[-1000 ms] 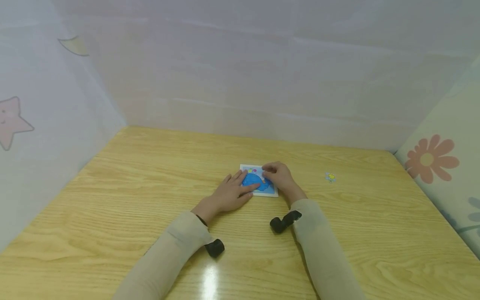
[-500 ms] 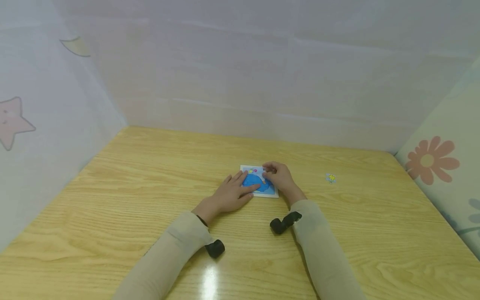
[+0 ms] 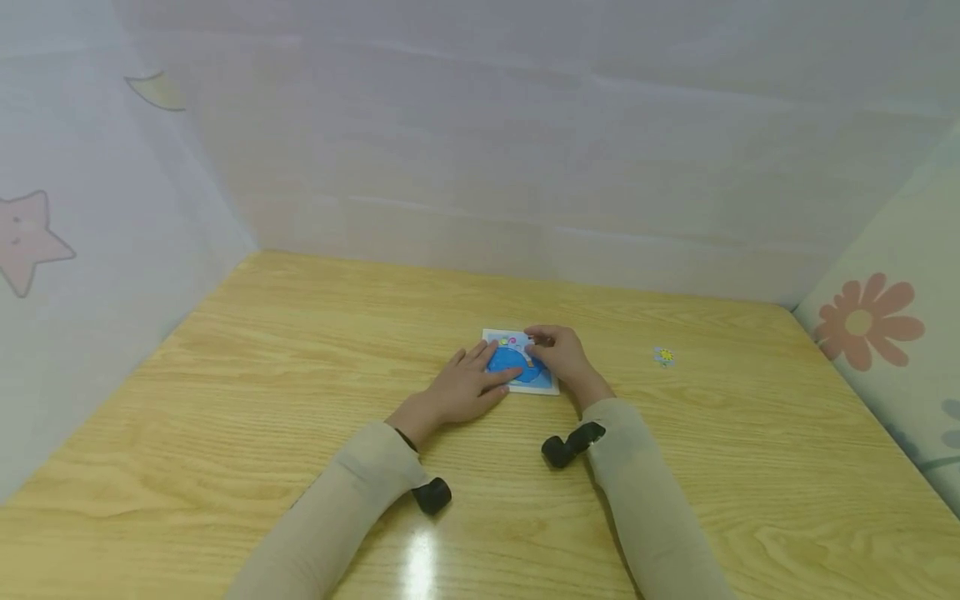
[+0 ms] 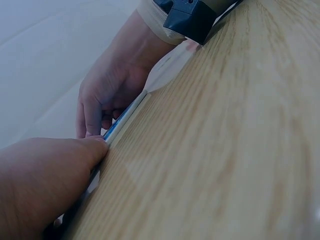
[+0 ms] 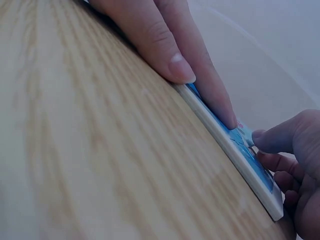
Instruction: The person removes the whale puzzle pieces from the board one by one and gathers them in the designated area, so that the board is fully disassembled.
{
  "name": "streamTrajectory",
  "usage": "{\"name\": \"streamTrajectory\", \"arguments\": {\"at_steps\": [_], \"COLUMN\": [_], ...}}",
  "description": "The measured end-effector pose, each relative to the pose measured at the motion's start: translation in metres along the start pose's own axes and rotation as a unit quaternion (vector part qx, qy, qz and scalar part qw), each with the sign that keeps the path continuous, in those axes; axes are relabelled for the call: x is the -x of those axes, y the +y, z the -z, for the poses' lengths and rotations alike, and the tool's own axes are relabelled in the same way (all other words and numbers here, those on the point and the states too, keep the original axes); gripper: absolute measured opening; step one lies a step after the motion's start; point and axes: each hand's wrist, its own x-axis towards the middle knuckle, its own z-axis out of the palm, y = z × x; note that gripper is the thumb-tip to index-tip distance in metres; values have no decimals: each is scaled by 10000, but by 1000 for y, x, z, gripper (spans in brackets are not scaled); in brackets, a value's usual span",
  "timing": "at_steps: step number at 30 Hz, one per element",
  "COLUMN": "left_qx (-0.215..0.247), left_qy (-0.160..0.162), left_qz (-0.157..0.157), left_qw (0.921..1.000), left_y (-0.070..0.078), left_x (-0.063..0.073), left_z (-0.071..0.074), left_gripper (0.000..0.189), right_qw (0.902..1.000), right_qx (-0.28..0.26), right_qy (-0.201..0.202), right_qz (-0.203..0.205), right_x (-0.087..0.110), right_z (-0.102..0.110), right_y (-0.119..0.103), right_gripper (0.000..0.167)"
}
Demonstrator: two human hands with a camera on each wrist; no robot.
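A small white-edged puzzle board [image 3: 546, 387] with a blue whale-like picture lies flat on the wooden table. My left hand [image 3: 461, 390] rests spread over its left part, fingers straight, with the index finger reaching across the blue. At the board's upper right, my right hand [image 3: 561, 357] has thumb and fingers curled together. In the right wrist view its thumb [image 5: 277, 137] presses on a small light-blue puzzle piece [image 5: 245, 134], which sticks up a little from the board; the fingers behind are partly hidden. The left hand [image 5: 170, 55] also shows there, on the near edge.
A loose puzzle piece [image 3: 664, 356] with a yellow flower lies on the table [image 3: 360, 325] to the right of the board. Pale cloth walls [image 3: 465, 167] stand along the back and both sides. Black wrist cameras [image 3: 432, 496] hang beneath the cuffs.
Both hands keep their places on the board. Only the head view has shifted very slightly; any movement of the right fingers is too small to make out.
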Motion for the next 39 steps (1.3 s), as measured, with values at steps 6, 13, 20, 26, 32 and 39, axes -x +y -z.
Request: {"name": "streamTrajectory", "arguments": {"at_steps": [6,13,20,26,32,39], "left_qx": [51,21,61,-21,-18,-31], "left_qy": [-10,-17,-24,-42,-48,-8], "left_qz": [5,17,30,55,29,-14], "left_qw": [10000,10000,10000,10000,10000,10000], "left_y": [0,1,1,0,2,3], "left_x": [0,1,0,-1,-1,0], "left_z": [1,1,1,0,0,0], "left_gripper": [41,41,41,41,41,41], "right_qw": [9999,9997,9994,9990,9984,9982], "right_qx": [121,210,331,435,541,580], "right_qy": [-56,-137,-66,-48,-22,14], "right_qz": [-10,-4,-69,15,137,134], "right_x": [0,0,1,1,3,4], "right_z": [1,0,0,1,1,0], "right_y": [-2,-4,-6,-7,-5,-3], "right_gripper": [30,32,31,29,29,28]}}
